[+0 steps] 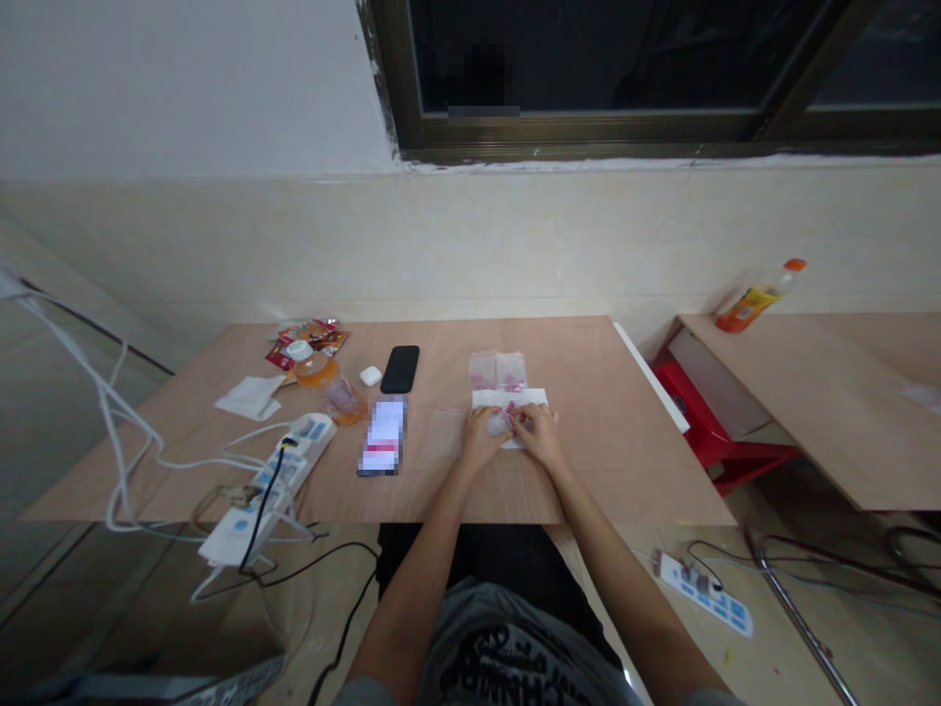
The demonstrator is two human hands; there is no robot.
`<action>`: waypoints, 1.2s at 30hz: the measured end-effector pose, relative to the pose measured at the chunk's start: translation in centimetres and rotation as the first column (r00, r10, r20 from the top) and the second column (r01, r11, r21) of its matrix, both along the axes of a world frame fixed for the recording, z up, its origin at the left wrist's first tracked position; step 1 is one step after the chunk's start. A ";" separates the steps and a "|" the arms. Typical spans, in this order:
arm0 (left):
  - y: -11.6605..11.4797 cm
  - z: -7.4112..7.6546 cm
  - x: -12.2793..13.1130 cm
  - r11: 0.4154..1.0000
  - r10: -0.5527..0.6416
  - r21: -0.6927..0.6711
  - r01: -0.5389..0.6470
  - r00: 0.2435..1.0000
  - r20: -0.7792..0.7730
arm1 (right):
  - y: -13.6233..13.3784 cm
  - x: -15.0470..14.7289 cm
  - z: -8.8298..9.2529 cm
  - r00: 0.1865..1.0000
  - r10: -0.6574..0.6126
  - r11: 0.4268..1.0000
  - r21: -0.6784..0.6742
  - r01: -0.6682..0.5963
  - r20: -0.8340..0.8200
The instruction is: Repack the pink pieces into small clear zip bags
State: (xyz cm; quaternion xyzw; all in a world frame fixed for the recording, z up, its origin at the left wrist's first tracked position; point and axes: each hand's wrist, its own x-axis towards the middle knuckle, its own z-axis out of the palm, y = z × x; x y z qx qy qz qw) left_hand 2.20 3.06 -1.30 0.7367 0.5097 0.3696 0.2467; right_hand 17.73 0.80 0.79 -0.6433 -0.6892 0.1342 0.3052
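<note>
My left hand (pixel 481 433) has its fingers bent around the edge of a small clear plastic bag (pixel 499 424). Close beside it, my right hand (pixel 539 431) is closed in a pinch at the bag's right side, by some small pinkish-red pieces (pixel 511 406). What exactly its fingertips grip is too small to make out. Under both hands lies a white sheet of paper (pixel 489 396). Just beyond the sheet, two small clear bags (pixel 497 370) with pinkish-red bits in them lie side by side. Left of my left hand, a flat transparent bag (pixel 447 431) rests on the wood.
On the left of the table (pixel 603 480) are a black phone (pixel 401 370), a lit phone (pixel 382 436), a white case (pixel 371 376), an orange drink bottle (pixel 328 384), snack packets (pixel 313 338), tissue (pixel 250 397) and a corded power strip (pixel 269 490). A red stool (pixel 706 431) stands right.
</note>
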 end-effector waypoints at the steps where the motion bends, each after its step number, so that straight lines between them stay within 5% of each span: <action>1: 0.0 0.0 0.0 1.000 -0.001 -0.001 0.001 1.000 0.000 | -0.1 0.0 0.1 1.000 0.029 1.000 0.001 -0.029 -0.002; 5: 0.0 -0.1 0.0 1.000 0.008 -0.003 -0.007 1.000 0.005 | -0.1 0.0 0.2 0.996 0.091 0.996 0.002 -0.091 0.005; 14: 0.3 -0.7 0.1 1.000 0.027 -0.007 -0.026 0.999 0.039 | 0.5 0.2 -1.0 0.989 -0.110 0.994 -0.016 0.112 0.103; 36: 0.1 -0.5 0.0 0.999 0.032 0.031 -0.034 0.997 0.067 | 0.5 -0.2 -0.8 0.981 -0.128 0.992 -0.001 0.130 0.149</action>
